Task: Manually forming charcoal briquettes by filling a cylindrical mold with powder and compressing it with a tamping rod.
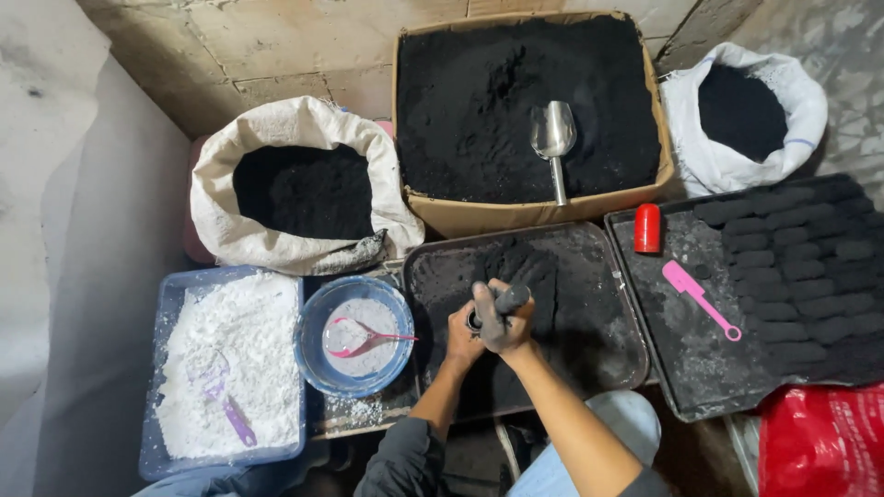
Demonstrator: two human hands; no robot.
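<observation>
Left hand (pixel 463 333) grips mould tube (pixel 475 321) upright at tray's (pixel 608 364) near edge; right hand (pixel 500 317) clenches plunger (pixel 512 298). Best pressed straight down, tube steady.

Both forearms reach up from the bottom edge and meet in front of the body. The soot-blackened left hand (pixel 463 333) is curled in a fist, knuckles up. The equally blackened right hand (pixel 502 319) sits just beside it, touching, fingers wrapped closed, wrist bent slightly inward.
</observation>
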